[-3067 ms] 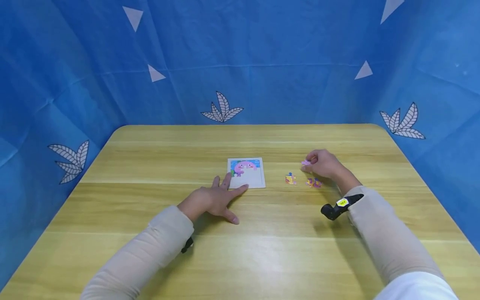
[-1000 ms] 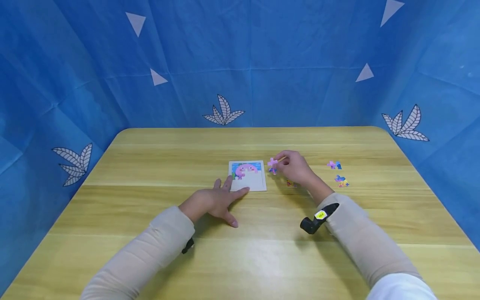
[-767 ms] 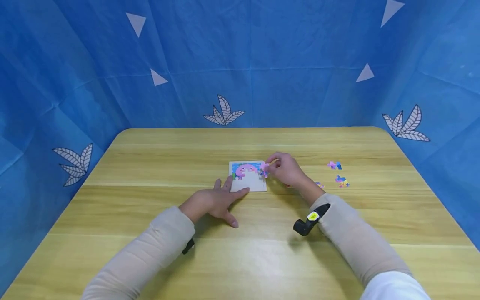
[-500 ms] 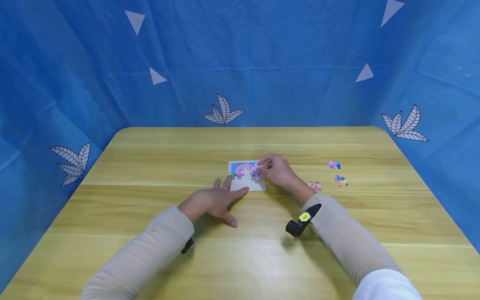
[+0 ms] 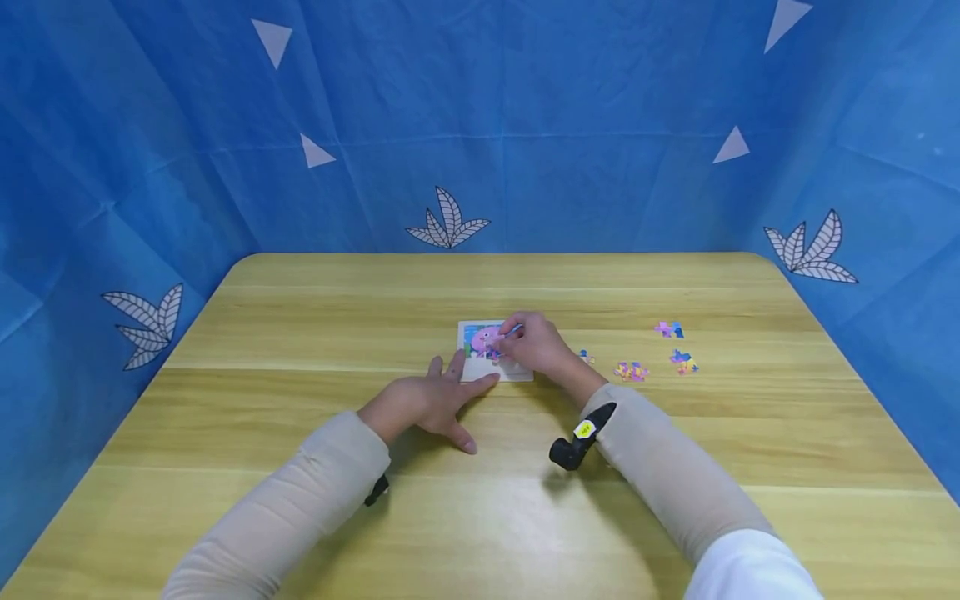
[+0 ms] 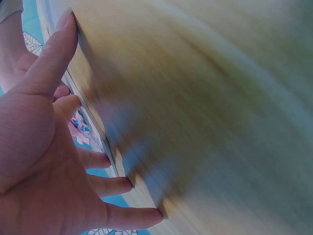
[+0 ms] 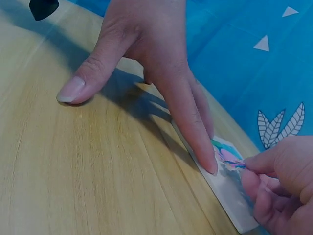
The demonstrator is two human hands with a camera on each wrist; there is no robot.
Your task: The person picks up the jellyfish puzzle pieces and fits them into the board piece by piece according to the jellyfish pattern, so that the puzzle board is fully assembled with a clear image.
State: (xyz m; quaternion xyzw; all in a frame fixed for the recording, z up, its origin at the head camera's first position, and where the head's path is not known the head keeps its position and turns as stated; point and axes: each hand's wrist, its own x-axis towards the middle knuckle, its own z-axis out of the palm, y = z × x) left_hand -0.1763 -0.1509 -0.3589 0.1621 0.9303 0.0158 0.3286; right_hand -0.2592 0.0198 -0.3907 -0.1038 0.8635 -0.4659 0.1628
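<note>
A square white puzzle tray (image 5: 517,374) lies mid-table, its upper part showing a pink cartoon face on blue and its lower part bare white. My left hand (image 5: 431,403) has its fingers spread, index and middle fingertips on the tray's near left edge and thumb on the table. Over the tray, my right hand (image 5: 534,343) pinches a pink and blue puzzle piece (image 7: 236,164) between thumb and index finger. The hand covers the tray's upper right part in the head view. The left wrist view shows the left fingers (image 6: 110,186) along the tray's edge.
Several loose puzzle pieces lie right of the tray: a yellow and pink pair (image 5: 632,372), a blue and yellow one (image 5: 684,362), a pink and blue one (image 5: 670,329), and another (image 5: 587,357) partly behind the right wrist. A blue patterned curtain (image 5: 570,192) stands behind the wooden table (image 5: 510,517).
My right hand has carried the pink piece leftward from among the loose pieces to over the tray, uncovering pieces at right. My left hand has stayed at the tray's edge.
</note>
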